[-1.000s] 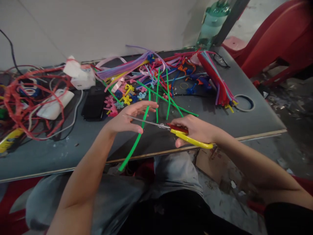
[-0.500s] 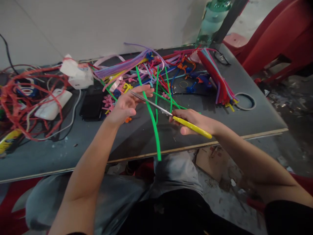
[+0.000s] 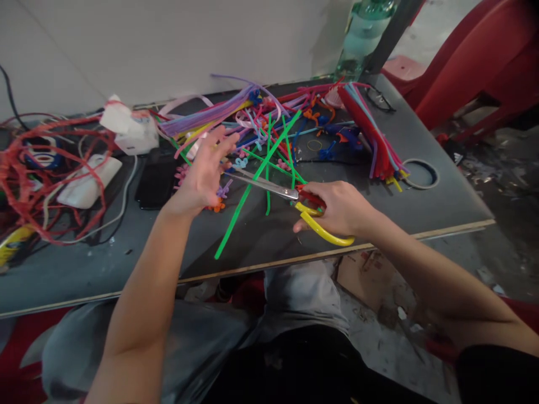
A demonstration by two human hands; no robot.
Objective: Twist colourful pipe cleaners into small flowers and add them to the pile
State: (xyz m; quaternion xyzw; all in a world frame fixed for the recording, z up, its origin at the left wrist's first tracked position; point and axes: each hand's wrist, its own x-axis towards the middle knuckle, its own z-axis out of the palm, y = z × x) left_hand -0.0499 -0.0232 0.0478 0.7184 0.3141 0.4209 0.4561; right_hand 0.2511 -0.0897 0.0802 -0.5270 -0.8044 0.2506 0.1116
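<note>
My right hand is wrapped round the yellow handles of a pair of scissors. Their metal blades look closed and point left. By the blade tips, my left hand is raised with its fingers spread and holds nothing. A long green pipe cleaner slants across the blades between my hands, its lower end towards the table's front edge. Further green pipe cleaners lie behind it. Small twisted pieces in orange and purple lie just right of my left hand.
Bundles of purple and red pipe cleaners lie at the back of the table. A tape roll is on the right. On the left are a black phone, a white adapter and tangled red cord. A green bottle stands behind.
The long green pipe cleaner has left my left hand and now slants the other way. My left hand has opened and moved slightly left and up. The scissors have turned, showing their handle loops.
</note>
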